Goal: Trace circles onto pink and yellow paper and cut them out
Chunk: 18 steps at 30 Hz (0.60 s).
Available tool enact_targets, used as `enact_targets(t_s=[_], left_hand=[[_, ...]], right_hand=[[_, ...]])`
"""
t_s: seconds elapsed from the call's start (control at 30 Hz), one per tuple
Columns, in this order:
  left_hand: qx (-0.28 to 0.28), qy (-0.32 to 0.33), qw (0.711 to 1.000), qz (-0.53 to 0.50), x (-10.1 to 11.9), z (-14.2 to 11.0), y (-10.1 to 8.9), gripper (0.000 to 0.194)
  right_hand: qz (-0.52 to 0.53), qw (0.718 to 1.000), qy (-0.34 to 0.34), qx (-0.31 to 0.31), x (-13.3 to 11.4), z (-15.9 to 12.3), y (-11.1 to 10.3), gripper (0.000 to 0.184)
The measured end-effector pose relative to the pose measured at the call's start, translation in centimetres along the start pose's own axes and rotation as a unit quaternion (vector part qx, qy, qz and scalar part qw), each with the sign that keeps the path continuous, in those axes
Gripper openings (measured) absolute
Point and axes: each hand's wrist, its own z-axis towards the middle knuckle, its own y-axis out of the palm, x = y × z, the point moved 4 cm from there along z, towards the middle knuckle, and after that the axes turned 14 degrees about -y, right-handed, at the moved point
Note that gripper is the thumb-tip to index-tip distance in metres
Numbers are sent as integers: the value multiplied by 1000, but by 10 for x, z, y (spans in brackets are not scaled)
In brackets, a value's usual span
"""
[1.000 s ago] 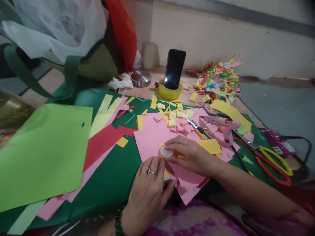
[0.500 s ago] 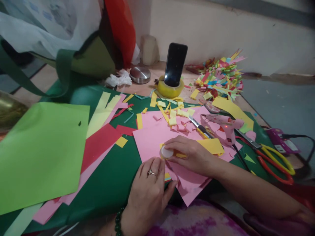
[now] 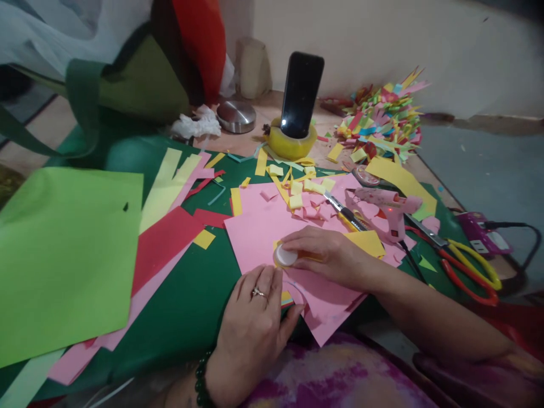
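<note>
My right hand (image 3: 329, 252) grips a small round white-topped object (image 3: 286, 255), standing on a piece of yellow paper over pink sheets (image 3: 255, 235). Whether it is a cap or a little container I cannot tell. Beside it my left hand (image 3: 255, 311), with a ring and a bead bracelet, lies flat with fingers stretched out. Its fingertips touch the paper just below the white object. Layered coloured paper (image 3: 287, 298) peeks out by the left thumb. A yellow paper strip (image 3: 368, 242) extends behind my right hand.
A utility knife (image 3: 346, 211), pink glue gun (image 3: 385, 209) and red-and-yellow scissors (image 3: 467, 260) lie at right. Behind, a phone (image 3: 302, 93) stands in a tape roll (image 3: 293, 144), near a pile of paper strips (image 3: 382, 124). Green paper (image 3: 72, 260) and red paper (image 3: 165, 243) lie left.
The whole view has shifted slightly, so most things appear a little higher and further left. Both hands keep nearly the same pose, with the white object still in my right hand.
</note>
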Motion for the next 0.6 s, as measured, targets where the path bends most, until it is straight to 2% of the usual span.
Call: enact_targets(t_s=[0.27, 0.6], left_hand=[[2, 17, 1000, 12, 1, 2, -2, 41], [5, 14, 1000, 17, 1, 0, -2, 40]], right_hand=[[-1, 1000, -21, 10, 0, 0, 0, 14], [-26, 1000, -12, 0, 0, 0, 3, 12]])
